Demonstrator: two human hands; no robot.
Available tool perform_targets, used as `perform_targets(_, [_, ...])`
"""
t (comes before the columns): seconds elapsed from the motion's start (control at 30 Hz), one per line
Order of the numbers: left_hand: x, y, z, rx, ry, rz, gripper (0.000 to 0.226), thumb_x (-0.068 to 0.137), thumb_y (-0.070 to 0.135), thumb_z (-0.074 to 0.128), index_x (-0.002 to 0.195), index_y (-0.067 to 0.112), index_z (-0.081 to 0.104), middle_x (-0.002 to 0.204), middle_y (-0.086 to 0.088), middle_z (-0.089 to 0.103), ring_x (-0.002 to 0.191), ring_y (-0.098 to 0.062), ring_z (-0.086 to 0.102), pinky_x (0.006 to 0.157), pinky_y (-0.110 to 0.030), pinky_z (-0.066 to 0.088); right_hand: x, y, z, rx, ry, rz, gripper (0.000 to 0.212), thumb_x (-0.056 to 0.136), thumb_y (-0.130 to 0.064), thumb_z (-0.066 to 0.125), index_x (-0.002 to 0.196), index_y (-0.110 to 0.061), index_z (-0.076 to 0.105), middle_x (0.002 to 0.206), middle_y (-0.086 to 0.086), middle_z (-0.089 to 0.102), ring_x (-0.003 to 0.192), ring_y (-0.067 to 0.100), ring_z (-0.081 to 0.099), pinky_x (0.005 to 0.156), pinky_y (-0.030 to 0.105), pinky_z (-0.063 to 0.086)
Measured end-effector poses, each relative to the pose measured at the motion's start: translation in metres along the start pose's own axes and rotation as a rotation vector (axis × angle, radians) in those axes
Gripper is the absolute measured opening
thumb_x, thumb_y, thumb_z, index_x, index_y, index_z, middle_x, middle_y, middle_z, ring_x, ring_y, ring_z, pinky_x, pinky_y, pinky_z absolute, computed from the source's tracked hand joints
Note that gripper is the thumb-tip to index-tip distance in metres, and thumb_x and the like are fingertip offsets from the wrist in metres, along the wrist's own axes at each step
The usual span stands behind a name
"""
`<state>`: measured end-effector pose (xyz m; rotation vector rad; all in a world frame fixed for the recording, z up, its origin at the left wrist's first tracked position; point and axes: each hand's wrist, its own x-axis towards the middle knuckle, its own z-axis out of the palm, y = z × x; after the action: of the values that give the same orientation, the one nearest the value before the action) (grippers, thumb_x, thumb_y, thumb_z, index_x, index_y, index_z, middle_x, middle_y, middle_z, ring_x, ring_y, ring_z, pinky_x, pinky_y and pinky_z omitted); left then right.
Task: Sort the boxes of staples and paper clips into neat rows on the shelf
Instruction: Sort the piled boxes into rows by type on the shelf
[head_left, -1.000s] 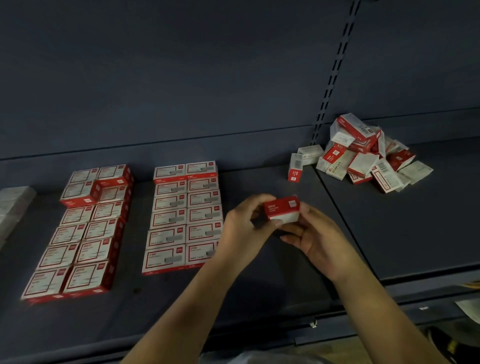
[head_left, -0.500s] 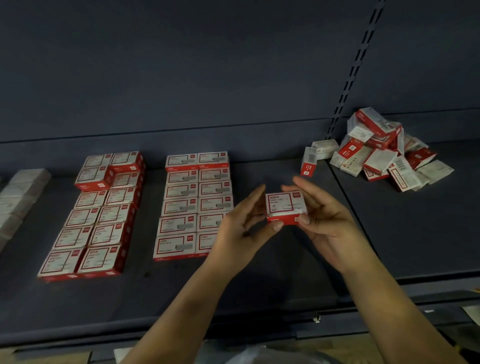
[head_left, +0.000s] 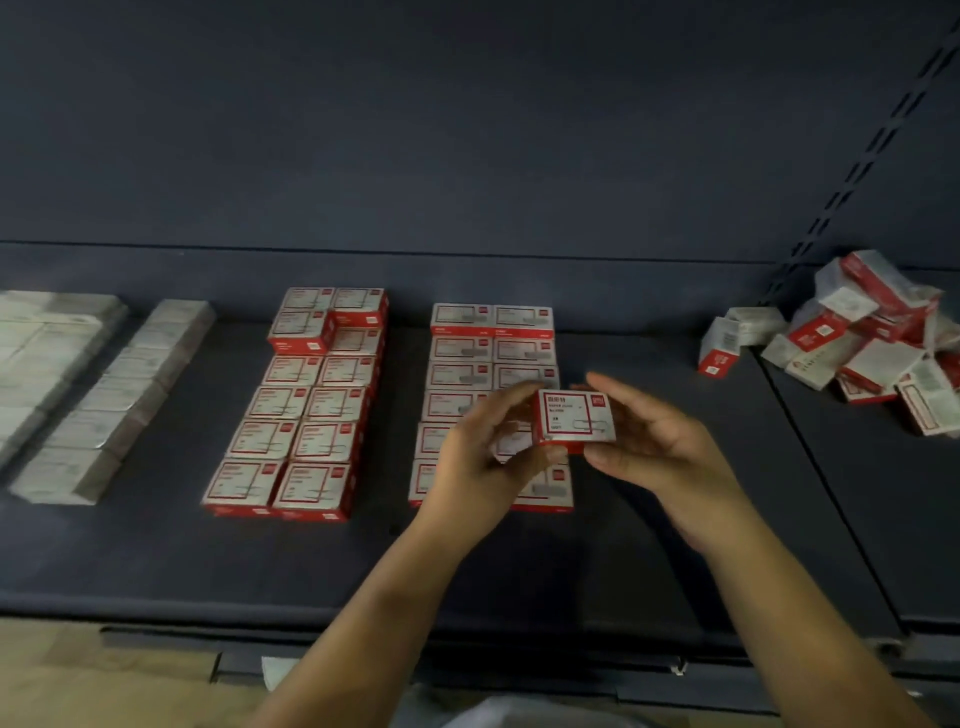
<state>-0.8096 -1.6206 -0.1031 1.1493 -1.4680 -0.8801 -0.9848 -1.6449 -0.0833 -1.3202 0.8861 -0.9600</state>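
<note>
Two hands hold one red-and-white box (head_left: 575, 422) above the shelf (head_left: 649, 545): our left hand (head_left: 480, 457) pinches its 9 o'clock edge, our right hand (head_left: 657, 441) its 3 o'clock edge. Label print is too blurred to read. Sorted rows (head_left: 306, 405) lie at 9 o'clock, a loose pile (head_left: 857, 332) at 2 o'clock. Since half a second ago, more pale rows show at left.

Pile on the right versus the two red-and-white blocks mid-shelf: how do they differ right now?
The pile is a loose heap, boxes tilted and overlapping at mixed angles; the blocks lie flat in two-wide rows. The pile shows sides and ends of boxes; the blocks show labels up. The left block carries a second layer at its back; the pile is stacked at random. Both hold small red-and-white boxes like the box held between the left hand and right hand.
</note>
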Motion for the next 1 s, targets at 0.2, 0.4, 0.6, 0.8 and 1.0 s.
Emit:
perform_targets(0.2, [-0.006, -0.012, -0.077, 0.213, 0.002, 0.032, 0.050, 0.077, 0.009, 0.073, 0.122, 0.023, 0.054, 0.114, 0.007, 0.060, 0.108, -0.004, 0.057, 0.091, -0.022, 0.048, 0.033, -0.008, 0.066, -0.771, -0.034, -0.115, 0.047, 0.074, -0.021, 0.075, 0.115, -0.033, 0.056, 0.111, -0.021, 0.050, 0.108, 0.000, 0.046, 0.091, 0.011, 0.034])
perform_targets(0.4, [-0.020, -0.025, -0.161, 0.378, 0.113, -0.017, 0.051, 0.079, 0.014, 0.073, 0.123, 0.029, 0.052, 0.120, 0.016, 0.050, 0.116, -0.005, 0.048, 0.095, -0.013, 0.038, 0.074, 0.011, 0.137, -0.949, -0.023, -0.210, 0.045, 0.075, -0.018, 0.075, 0.117, -0.011, 0.059, 0.110, -0.005, 0.052, 0.107, 0.014, 0.048, 0.089, 0.024, 0.037])
perform_targets(0.6, [-0.013, -0.053, -0.222, 0.414, 0.234, -0.116, 0.043, 0.086, 0.011, 0.062, 0.128, 0.016, 0.053, 0.127, 0.002, 0.053, 0.116, -0.015, 0.051, 0.095, -0.035, 0.047, 0.125, 0.024, 0.180, -0.986, 0.174, -0.149, 0.041, 0.080, -0.018, 0.069, 0.118, -0.009, 0.057, 0.115, 0.008, 0.054, 0.106, 0.021, 0.051, 0.086, 0.026, 0.038])
perform_targets(0.8, [0.018, -0.070, -0.230, -0.042, 0.085, -0.391, 0.052, 0.092, 0.021, 0.055, 0.141, 0.023, 0.038, 0.129, 0.000, 0.056, 0.110, -0.012, 0.059, 0.090, -0.033, 0.051, 0.153, 0.028, 0.200, -0.924, 0.278, -0.042, 0.042, 0.085, -0.014, 0.064, 0.125, -0.014, 0.053, 0.120, 0.003, 0.054, 0.112, 0.017, 0.052, 0.088, 0.021, 0.036])
perform_targets(1.0, [0.031, -0.082, -0.232, -0.269, 0.028, -0.426, 0.045, 0.094, 0.016, 0.052, 0.137, 0.025, 0.044, 0.113, 0.002, 0.066, 0.095, -0.008, 0.067, 0.070, -0.020, 0.054, 0.152, 0.038, 0.213, -0.803, 0.445, -0.093, 0.031, 0.085, -0.011, 0.064, 0.116, -0.011, 0.061, 0.113, 0.003, 0.063, 0.097, 0.010, 0.061, 0.087, 0.017, 0.045])
